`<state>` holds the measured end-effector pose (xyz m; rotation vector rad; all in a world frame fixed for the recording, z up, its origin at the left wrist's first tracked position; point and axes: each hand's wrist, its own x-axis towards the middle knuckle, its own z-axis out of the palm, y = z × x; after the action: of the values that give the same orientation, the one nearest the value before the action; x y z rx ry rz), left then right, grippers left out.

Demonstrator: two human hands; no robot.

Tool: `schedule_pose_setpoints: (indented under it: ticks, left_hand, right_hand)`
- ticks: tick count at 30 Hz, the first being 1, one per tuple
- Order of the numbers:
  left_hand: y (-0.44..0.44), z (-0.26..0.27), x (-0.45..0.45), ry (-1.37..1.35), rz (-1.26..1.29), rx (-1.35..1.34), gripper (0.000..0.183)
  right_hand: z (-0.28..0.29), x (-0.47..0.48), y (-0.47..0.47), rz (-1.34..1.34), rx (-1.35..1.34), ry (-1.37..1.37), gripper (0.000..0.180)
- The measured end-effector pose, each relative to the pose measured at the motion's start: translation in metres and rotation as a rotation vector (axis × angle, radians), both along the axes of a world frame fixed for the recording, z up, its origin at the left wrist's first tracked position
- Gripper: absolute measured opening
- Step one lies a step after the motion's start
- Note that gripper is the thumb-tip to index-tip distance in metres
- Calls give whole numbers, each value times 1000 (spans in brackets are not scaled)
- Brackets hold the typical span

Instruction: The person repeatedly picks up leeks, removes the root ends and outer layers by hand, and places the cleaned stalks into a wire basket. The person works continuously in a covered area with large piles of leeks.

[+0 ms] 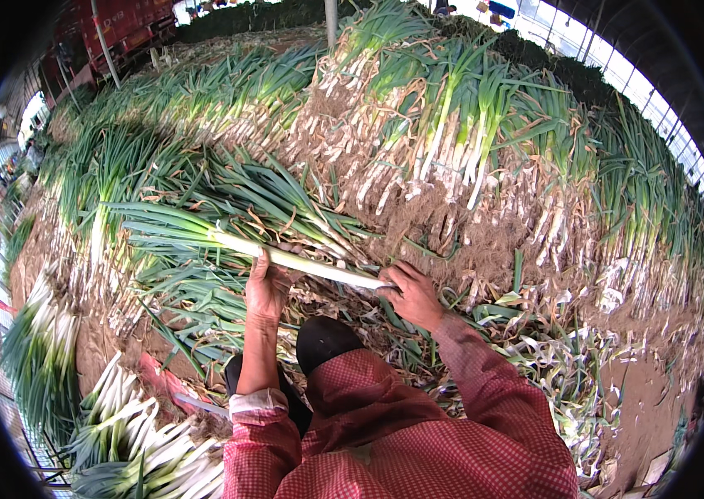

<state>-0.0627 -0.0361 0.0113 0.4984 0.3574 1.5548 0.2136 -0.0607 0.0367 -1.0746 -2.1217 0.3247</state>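
Observation:
A long scallion (320, 269) lies across both my hands, its green leaves (158, 221) to the left and its white root end to the right. My left hand (266, 290) grips the white stalk near its middle, thumb on top. At the root end, my right hand (411, 293) has its fingers closed around the tip, which they partly hide. Just beyond the stalk, loose scallions with dry outer skins (289, 199) lie on the pile. Beneath my hands are peeled leaves and roots (383, 330).
Untrimmed scallions (451, 131) with muddy roots stand massed ahead. Cleaned white scallions (140, 430) lie in a heap at lower left, near a bundle (46, 349). Peeled skins (570, 380) cover the ground at right. A metal pole (331, 22) and a red truck (121, 31) stand farther off.

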Motion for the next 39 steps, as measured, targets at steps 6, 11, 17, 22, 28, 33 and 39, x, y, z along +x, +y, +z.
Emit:
schedule_pose_setpoints:
  ticks: [6,11,17,22,28,33,39]
  left_hand:
    - [0,1,-1,-20,5,20,25]
    - [1,2,0,-43,-9,35,25]
    - [3,1,1,-39,-4,42,22]
    - [1,2,6,-29,20,-14,20]
    - [3,0,7,-31,-8,-8,20]
    - [2,1,12,-18,-17,-6,20]
    - [2,5,14,71,-8,-17,21]
  right_hand:
    - [3,-4,8,-19,-73,26,22]
    - [-5,-3,12,-8,-86,51,22]
    - [0,-4,13,45,-20,42,15]
    - [13,-6,9,14,19,-203,17]
    - [14,-8,7,37,198,-485,21]
    - [0,-8,12,17,328,-636,25]
    - [-4,7,27,-61,271,-492,22]
